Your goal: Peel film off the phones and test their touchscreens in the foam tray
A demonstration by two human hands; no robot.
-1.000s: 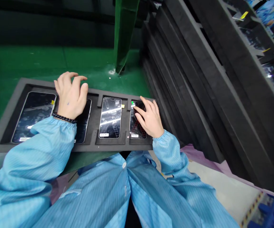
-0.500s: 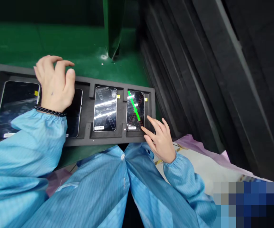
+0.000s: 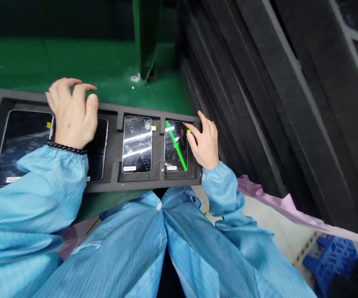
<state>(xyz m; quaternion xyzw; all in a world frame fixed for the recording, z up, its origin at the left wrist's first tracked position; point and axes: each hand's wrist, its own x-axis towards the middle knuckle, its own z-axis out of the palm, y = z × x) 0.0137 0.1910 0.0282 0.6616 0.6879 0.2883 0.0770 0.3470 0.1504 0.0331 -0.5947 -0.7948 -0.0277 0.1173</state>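
Note:
A black foam tray [image 3: 138, 182] lies across the bench with several glossy touchscreen devices in its slots. At its right end, a screen [image 3: 171, 145] shows a green diagonal line from top left to bottom right, and fainter red patterned lines. My right hand [image 3: 205, 140] is open, one fingertip at that screen's top right corner. To its left lies another device [image 3: 137, 145] with a white label and yellow tab. My left hand [image 3: 73, 111] hovers open, fingers loosely curved, over the tray's left part, partly covering a dark device [image 3: 100, 153]. A larger device [image 3: 24, 145] sits at the far left.
Behind the tray, the green bench top [image 3: 110, 70] carries a green metal post [image 3: 146, 41]. Stacked black foam trays [image 3: 259, 103] lean close on the right. Pink sheeting [image 3: 268, 198] hangs beneath them, and a blue plastic crate [image 3: 334, 256] stands low at the right.
My right hand has moved up from the screen's lower right corner to its upper right corner. The green line now extends down to the bottom right. My left hand stays nearly still.

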